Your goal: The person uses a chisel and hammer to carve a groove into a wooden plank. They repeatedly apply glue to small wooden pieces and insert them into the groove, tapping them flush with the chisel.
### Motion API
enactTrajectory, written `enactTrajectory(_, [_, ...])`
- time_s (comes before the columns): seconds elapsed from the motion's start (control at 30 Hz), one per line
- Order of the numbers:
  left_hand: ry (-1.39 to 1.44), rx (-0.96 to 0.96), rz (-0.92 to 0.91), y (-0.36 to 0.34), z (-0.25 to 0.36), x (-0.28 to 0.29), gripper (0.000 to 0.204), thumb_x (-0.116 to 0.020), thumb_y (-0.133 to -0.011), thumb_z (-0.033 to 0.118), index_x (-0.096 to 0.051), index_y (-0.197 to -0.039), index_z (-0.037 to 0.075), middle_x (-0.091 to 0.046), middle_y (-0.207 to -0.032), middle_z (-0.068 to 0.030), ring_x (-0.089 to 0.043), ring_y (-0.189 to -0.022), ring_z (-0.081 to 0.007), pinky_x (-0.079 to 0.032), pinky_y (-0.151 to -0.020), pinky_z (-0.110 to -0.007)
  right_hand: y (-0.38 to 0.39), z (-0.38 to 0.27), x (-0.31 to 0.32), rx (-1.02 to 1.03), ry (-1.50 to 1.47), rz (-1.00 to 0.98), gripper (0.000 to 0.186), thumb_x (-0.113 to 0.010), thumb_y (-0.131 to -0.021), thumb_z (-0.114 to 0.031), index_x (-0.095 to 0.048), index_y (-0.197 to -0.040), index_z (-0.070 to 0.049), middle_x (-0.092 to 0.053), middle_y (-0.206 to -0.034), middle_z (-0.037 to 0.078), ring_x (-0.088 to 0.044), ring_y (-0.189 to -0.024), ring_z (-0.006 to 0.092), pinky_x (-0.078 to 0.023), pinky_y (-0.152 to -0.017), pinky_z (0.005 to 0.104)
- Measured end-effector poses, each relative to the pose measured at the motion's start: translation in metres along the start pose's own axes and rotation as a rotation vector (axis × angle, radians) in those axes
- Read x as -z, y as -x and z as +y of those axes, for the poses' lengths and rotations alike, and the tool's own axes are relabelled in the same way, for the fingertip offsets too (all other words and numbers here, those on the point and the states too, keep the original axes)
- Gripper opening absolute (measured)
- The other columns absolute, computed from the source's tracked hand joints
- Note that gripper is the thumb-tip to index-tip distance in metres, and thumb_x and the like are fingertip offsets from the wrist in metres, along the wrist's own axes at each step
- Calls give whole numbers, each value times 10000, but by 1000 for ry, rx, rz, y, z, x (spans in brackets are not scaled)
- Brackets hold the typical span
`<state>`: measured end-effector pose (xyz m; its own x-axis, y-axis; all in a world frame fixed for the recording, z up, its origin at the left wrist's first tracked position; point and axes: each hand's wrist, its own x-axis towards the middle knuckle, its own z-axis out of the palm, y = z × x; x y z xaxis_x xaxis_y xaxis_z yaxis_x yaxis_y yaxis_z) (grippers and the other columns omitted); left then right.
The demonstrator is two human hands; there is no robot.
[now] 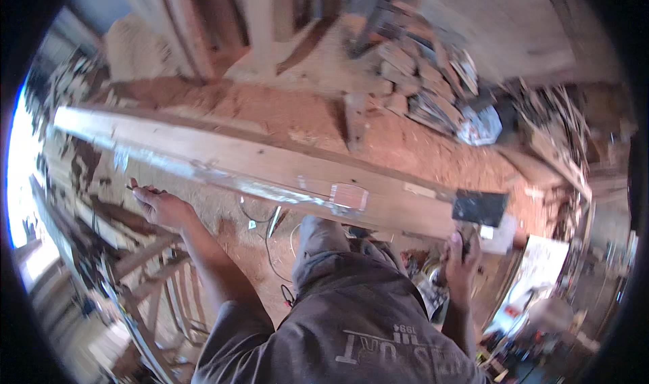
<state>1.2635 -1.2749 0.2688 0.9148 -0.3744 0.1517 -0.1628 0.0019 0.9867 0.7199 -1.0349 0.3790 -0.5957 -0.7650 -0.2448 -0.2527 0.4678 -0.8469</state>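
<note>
My left hand [161,207] is held out past the near edge of a long pale wooden bench [270,162]. Its fingers are curled around something small and brownish, too blurred to name. My right hand [462,259] is at the bench's right end, closed on a dark object that is mostly hidden in the fingers. Just beyond it, a flat black square sheet [481,208] lies over the end of the bench. A pinkish rectangular piece [349,196] rests on the bench top, near a small pale strip [419,190].
Wood offcuts [412,66] are heaped on the dusty reddish floor beyond the bench, beside a crumpled plastic bag [481,125]. Boards [260,26] lean at the back. A wooden frame [152,286] stands at the lower left. A cable [269,249] trails across the floor near my legs.
</note>
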Motion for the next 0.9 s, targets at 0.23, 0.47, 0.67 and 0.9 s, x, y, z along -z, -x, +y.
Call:
enactTrajectory(0.23, [92, -160, -1499, 213, 117, -119, 160, -703, -1010, 145, -759, -1115, 38, -762, -1083, -70, -687, -965, -174, -534, -874, -312, 2, 2, 11, 11, -138, 132, 226, -615, -1064, -161, -602, -1203, 17, -589, -774, -11, -533, -594, 65, -436, -516, 244])
enactTrajectory(0.47, [-175, -671, -2464, 333, 120, -206, 288, -740, -954, 302, -783, -1142, 88, -764, -1140, -144, -724, -1001, -338, -562, -873, -434, 37, 27, 23, -166, -262, 221, 303, -616, -1068, -183, -575, -1289, 20, -588, -814, -6, -528, -640, 63, -439, -550, 243])
enactTrajectory(0.67, [-260, -875, -2843, 374, 119, -242, 278, -752, -948, 295, -789, -1170, 132, -775, -1100, -124, -731, -1033, -299, -560, -894, -416, 57, 36, 26, -248, -285, 233, 366, -636, -1057, -193, -550, -1338, 25, -600, -884, 13, -541, -666, 74, -452, -560, 252])
enactTrajectory(0.9, [-315, -836, -2951, 386, 120, -254, 194, -764, -949, 166, -784, -1132, 104, -782, -1033, -75, -734, -961, -215, -573, -908, -384, 60, 32, 20, -240, -314, 189, 411, -629, -1055, -176, -527, -1402, 18, -600, -895, 12, -533, -713, 58, -454, -612, 234])
